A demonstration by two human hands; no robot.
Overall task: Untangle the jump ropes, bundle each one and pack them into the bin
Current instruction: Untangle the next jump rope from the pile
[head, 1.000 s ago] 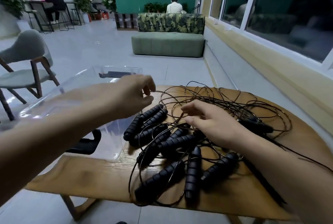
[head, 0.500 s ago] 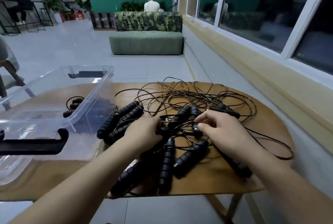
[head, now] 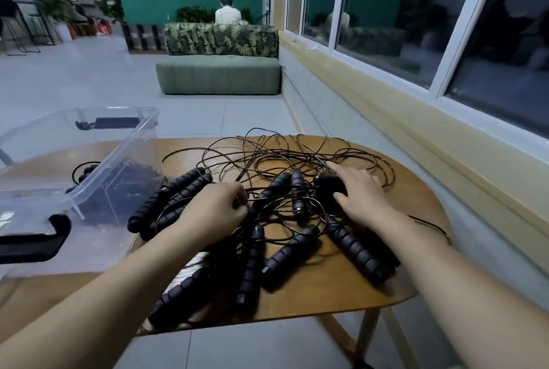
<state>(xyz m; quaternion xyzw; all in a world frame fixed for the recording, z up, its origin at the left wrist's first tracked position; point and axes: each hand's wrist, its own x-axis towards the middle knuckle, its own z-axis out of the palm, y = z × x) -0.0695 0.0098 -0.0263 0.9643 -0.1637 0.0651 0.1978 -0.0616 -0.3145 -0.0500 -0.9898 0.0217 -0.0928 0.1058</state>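
Tangled jump ropes [head: 279, 181] on wooden table [head: 341, 288], right of clear bin [head: 127, 142], left hand [head: 214, 211] curled, still pinching a cord [head: 258, 200] mid-pile, right hand [head: 361, 193] shifted right and farther, now gripping a black handle [head: 328, 184], index finger extended

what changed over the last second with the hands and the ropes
The left hand dropped from beside the bin onto the jump ropes and now pinches them. The right hand shifted onto a handle farther out; its grip is unclear. Bin and table stayed put, ropes still tangled.
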